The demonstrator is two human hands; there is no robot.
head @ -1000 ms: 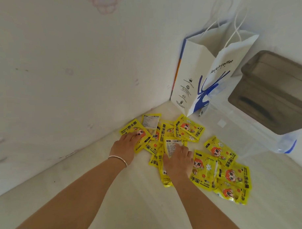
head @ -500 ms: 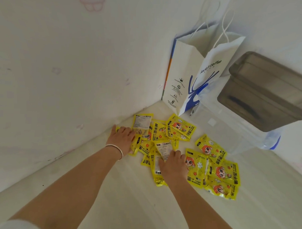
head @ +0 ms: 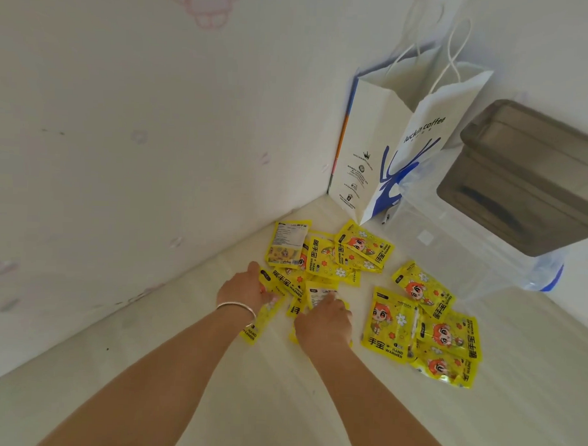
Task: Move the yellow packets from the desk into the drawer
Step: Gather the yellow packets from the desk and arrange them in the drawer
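Observation:
Several yellow hand-warmer packets (head: pixel 331 257) lie scattered on the pale desk (head: pixel 279 406) near the wall corner. A second cluster of packets (head: pixel 425 331) lies to the right. My left hand (head: pixel 247 288), with a silver bangle on the wrist, grips a packet (head: pixel 259 321) whose lower end hangs below the wrist. My right hand (head: pixel 324 322) presses down on packets in the middle of the pile, fingers curled over them. No drawer is in view.
A white and blue paper coffee bag (head: pixel 388 152) stands in the corner. A clear plastic box (head: pixel 451 248) sits right of it, with a grey lid (head: pixel 527 184) above. White walls close off the left and back.
My left hand slid right from the wall side and closed on a packet, pulling it back. My right hand stays on the pile's middle. The camera view shifted slightly.

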